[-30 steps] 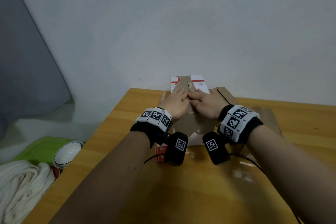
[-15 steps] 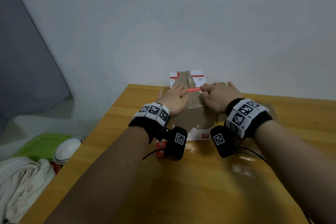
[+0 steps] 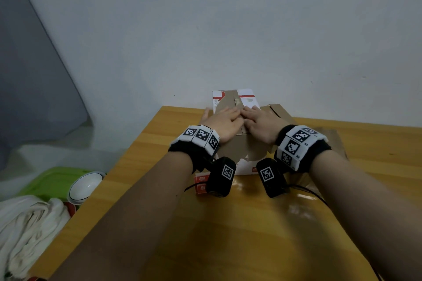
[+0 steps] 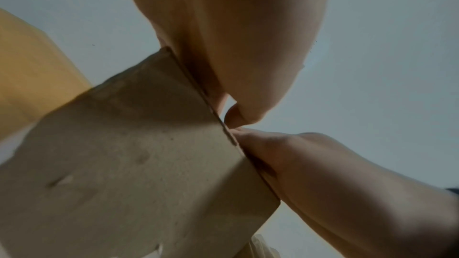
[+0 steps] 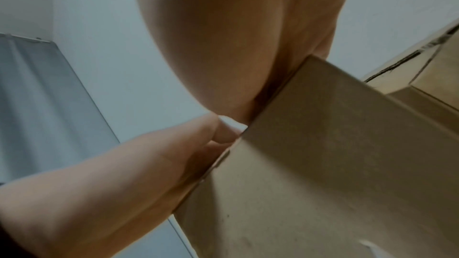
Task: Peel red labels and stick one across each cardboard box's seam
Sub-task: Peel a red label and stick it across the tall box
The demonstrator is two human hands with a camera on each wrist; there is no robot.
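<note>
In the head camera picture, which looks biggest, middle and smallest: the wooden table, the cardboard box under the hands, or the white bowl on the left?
1. Wooden table, by far the largest.
2. Cardboard box, partly covered by the hands.
3. White bowl, the smallest. It sits off the table's edge and probably lower down, so it may look smaller than it really is.

Wooden table (image 3: pixel 239 230) with a glossy top. Directly on it: a cardboard box (image 3: pixel 242 153) (torn white facing), red labels (image 3: pixel 201 183) just beside the box's near left corner, and flattened brown cardboard (image 3: pixel 338 141) to its right.
</note>
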